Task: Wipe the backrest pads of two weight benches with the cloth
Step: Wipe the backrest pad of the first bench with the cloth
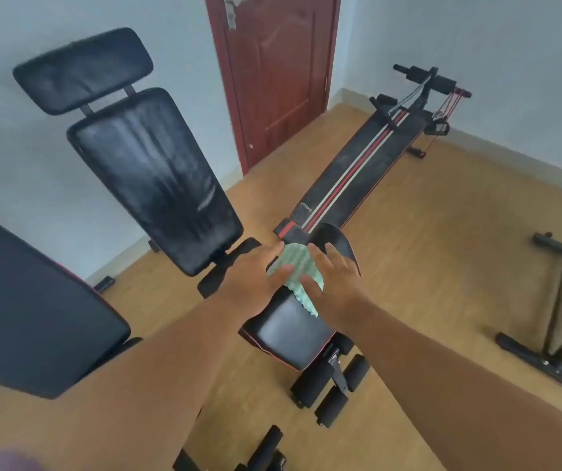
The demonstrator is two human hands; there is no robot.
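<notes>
The dusty upright backrest (157, 178) stands at ten o'clock. The left hand (256, 283) and right hand (337, 283), fingers spread flat, press the green cloth (295, 263) onto the flat bench's seat pad (293, 328). Best gather it firmly, then wipe in long overlapping strokes.

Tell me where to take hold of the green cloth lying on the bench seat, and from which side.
Pinch the near hanging corner of the green cloth from above. It lies flat on the black seat pad under the left hand and right hand; that loose scalloped edge looks easiest to gather.
</notes>
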